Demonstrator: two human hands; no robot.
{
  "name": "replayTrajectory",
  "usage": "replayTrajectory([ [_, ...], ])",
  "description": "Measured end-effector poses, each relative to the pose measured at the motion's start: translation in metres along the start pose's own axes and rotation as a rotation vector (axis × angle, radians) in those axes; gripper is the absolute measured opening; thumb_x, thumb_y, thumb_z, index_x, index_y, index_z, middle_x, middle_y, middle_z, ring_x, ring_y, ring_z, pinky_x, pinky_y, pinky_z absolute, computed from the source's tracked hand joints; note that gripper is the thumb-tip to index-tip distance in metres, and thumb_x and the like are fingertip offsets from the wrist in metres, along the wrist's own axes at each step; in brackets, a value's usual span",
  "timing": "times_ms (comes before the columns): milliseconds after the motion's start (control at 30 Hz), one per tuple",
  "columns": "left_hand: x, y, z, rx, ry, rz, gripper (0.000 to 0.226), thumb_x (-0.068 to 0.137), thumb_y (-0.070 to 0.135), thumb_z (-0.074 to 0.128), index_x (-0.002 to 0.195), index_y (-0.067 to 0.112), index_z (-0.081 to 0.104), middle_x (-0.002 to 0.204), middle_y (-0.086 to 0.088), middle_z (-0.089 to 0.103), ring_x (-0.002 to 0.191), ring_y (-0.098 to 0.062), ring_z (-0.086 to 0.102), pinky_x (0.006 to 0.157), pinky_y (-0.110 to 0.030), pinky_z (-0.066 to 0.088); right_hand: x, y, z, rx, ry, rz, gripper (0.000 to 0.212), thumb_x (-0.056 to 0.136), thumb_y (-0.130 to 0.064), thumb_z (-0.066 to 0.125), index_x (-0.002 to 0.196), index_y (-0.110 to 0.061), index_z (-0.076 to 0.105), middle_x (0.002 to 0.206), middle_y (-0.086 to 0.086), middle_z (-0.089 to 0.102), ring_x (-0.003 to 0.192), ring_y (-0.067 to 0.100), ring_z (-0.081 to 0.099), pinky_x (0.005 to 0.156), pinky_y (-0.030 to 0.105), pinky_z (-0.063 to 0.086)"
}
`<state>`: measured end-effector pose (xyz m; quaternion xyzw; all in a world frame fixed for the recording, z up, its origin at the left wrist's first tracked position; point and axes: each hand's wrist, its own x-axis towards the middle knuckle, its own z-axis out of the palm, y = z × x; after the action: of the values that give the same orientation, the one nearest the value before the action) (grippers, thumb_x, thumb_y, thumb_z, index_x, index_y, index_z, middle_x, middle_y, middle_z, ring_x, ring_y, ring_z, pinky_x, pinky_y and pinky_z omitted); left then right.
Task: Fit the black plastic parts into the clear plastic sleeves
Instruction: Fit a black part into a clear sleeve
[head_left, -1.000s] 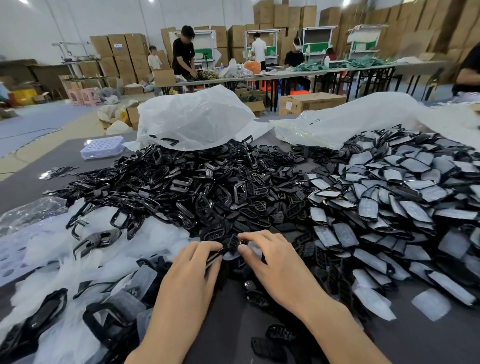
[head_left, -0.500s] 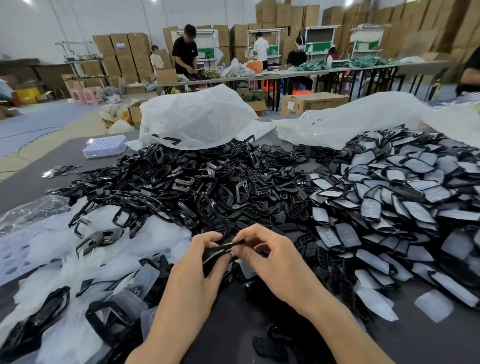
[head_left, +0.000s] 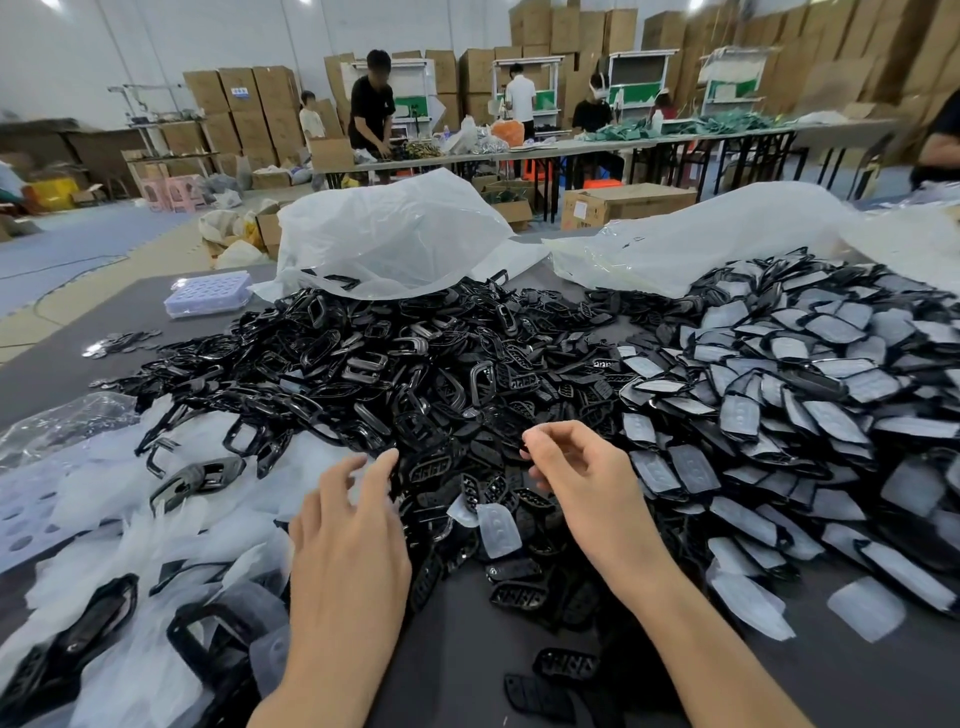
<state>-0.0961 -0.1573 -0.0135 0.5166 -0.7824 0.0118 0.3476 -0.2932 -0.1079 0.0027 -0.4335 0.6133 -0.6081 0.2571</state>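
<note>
Your left hand (head_left: 348, 530) is flat, its fingers straight and slightly apart; the fingertips touch the near edge of the big heap of loose black plastic frames and grilles (head_left: 415, 374) at 12 o'clock, and it grips nothing; your right hand (head_left: 587, 483), at 3 o'clock from the left one, has its fingers curled in, thumb and forefinger close together above the same heap; against the black parts it cannot be told whether they pinch anything. Between your hands 1 single clear plastic sleeve (head_left: 498, 527) lies on the heap's near edge; the drift of empty milky-clear plastic sleeves (head_left: 156, 519) spreads at 9 o'clock, with a few black frames on it; the pile of black parts already in sleeves (head_left: 805, 395) fills 2 o'clock, touching the loose heap. At 6 o'clock, between your forearms, 2 black grilles (head_left: 566, 665) rest on the dark grey table (head_left: 883, 686); behind the heap sits a crumpled white plastic bag (head_left: 384, 234), with a lilac plastic tray (head_left: 208, 293) at 10 o'clock.
</note>
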Motion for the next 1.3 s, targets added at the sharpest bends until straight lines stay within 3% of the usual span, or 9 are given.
replayTrajectory([
  [200,0.003,0.006,0.010,0.069,-0.036,0.413,0.031,0.095,0.027,0.052,0.122,0.024,0.068,0.115,0.001,0.063,0.108,-0.026,0.058,0.100,-0.043,0.042,0.000,-0.002,-0.001,0.005,0.040,-0.028,0.025,0.099,-0.024,0.064,0.101,-0.049,0.065,0.087,-0.010,0.069,0.080,0.007,0.067,0.078,0.023,0.056],
  [300,0.005,0.009,0.014,0.064,-0.130,0.475,0.032,0.098,0.038,0.045,0.113,0.029,0.071,0.109,0.003,0.064,0.104,-0.023,0.060,0.100,-0.044,0.044,0.003,-0.004,-0.002,0.182,0.091,0.029,0.027,0.097,-0.021,0.064,0.102,-0.047,0.067,0.082,-0.010,0.067,0.080,0.006,0.063,0.083,0.024,0.050],
  [433,0.004,0.007,0.016,0.060,-0.168,0.460,0.036,0.100,0.040,0.039,0.111,0.029,0.071,0.112,0.005,0.063,0.104,-0.020,0.060,0.097,-0.041,0.046,0.008,-0.008,-0.007,0.543,0.123,0.135,0.022,0.097,-0.007,0.060,0.107,-0.025,0.068,0.073,-0.005,0.064,0.088,0.015,0.063,0.097,0.037,0.049],
  [567,0.005,0.008,0.015,0.025,-0.166,0.506,0.035,0.100,0.037,0.039,0.109,0.027,0.072,0.111,0.009,0.063,0.103,-0.015,0.059,0.101,-0.034,0.038,0.009,-0.011,-0.010,0.836,0.040,0.192,0.022,0.099,-0.001,0.050,0.113,-0.014,0.062,0.079,0.003,0.068,0.082,0.021,0.071,0.074,0.035,0.061],
  [733,0.008,0.009,0.011,-0.345,-0.193,0.214,0.009,0.100,0.036,0.054,0.103,0.038,0.062,0.104,0.028,0.059,0.104,0.003,0.052,0.093,-0.012,0.033,0.011,-0.009,-0.007,0.781,0.035,0.215,0.020,0.104,-0.007,0.044,0.114,-0.011,0.061,0.092,0.010,0.077,0.068,0.015,0.066,0.061,0.025,0.054],
  [833,0.010,0.010,0.009,-0.552,-0.199,-0.023,0.026,0.096,0.023,0.062,0.103,0.048,0.056,0.104,0.033,0.058,0.105,0.007,0.055,0.083,-0.002,0.037,0.011,-0.005,-0.002,0.665,-0.012,0.232,0.028,0.109,-0.016,0.039,0.113,-0.010,0.066,0.093,0.011,0.078,0.066,0.013,0.066,0.060,0.023,0.055],
  [1000,0.010,0.011,0.003,-0.628,-0.178,-0.056,0.024,0.100,0.025,0.055,0.109,0.048,0.056,0.104,0.032,0.062,0.105,0.015,0.054,0.083,0.000,0.036,0.008,0.000,0.006,0.492,-0.082,0.232,0.030,0.109,-0.016,0.043,0.108,-0.014,0.072,0.088,0.004,0.076,0.069,0.013,0.069,0.061,0.021,0.055],
  [1167,0.011,0.011,0.005,-0.706,-0.197,-0.117,0.009,0.098,0.030,0.057,0.099,0.038,0.063,0.088,0.028,0.065,0.078,0.005,0.059,0.067,-0.006,0.041,0.005,0.002,0.010,0.421,-0.141,0.251,0.027,0.107,-0.015,0.049,0.107,-0.014,0.075,0.082,0.000,0.068,0.071,0.014,0.070,0.064,0.021,0.056],
  [1300,0.011,0.010,0.005,-0.756,-0.174,-0.156,0.007,0.097,0.033,0.058,0.100,0.037,0.063,0.087,0.024,0.065,0.077,0.001,0.059,0.067,-0.009,0.042,0.004,0.003,0.012,0.379,-0.169,0.260,0.025,0.105,-0.015,0.052,0.107,-0.017,0.077,0.082,-0.002,0.069,0.075,0.017,0.072,0.067,0.021,0.056],
])
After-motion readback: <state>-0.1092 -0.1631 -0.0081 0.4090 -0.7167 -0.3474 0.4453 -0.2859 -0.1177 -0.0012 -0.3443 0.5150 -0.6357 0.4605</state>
